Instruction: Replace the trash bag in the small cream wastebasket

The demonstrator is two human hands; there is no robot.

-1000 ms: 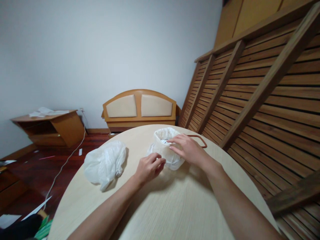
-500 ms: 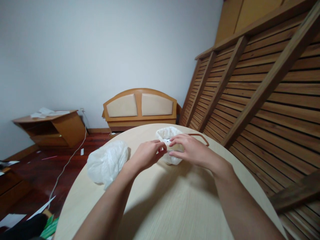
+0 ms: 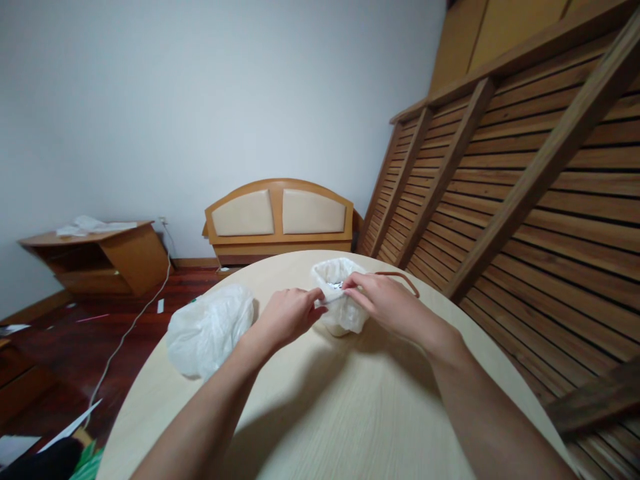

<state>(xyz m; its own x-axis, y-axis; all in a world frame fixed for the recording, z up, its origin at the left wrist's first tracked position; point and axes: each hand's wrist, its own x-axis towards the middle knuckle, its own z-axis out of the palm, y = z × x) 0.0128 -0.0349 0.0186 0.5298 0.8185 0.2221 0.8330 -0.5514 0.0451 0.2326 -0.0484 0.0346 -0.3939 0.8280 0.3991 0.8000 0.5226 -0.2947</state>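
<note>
A small pale container [image 3: 336,331] stands on the round wooden table [image 3: 380,420], with a thin white plastic bag [image 3: 354,315] lining it and folded down over its rim. Something shiny shows inside, too small to name. My left hand [image 3: 291,315] pinches the bag's edge at the near left of the rim. At the near right, my right hand [image 3: 384,299] closes thumb and fingers on the same edge. A brown curved handle [image 3: 407,277] sticks out behind my right hand. Left of my left forearm lies a crumpled white plastic bag [image 3: 213,330].
A wooden headboard [image 3: 279,213] rests against the wall beyond the table. Slatted wooden panels [image 3: 500,200] lean along the right side. To the left are a low desk [image 3: 130,257] with papers, a white cable [image 3: 133,327] and scattered paper on the dark floor.
My fingers have drawn apart a little, and both hands now pinch the bag's edge. More of the folded liner hangs visibly over the container's near side. The view has shifted slightly.
</note>
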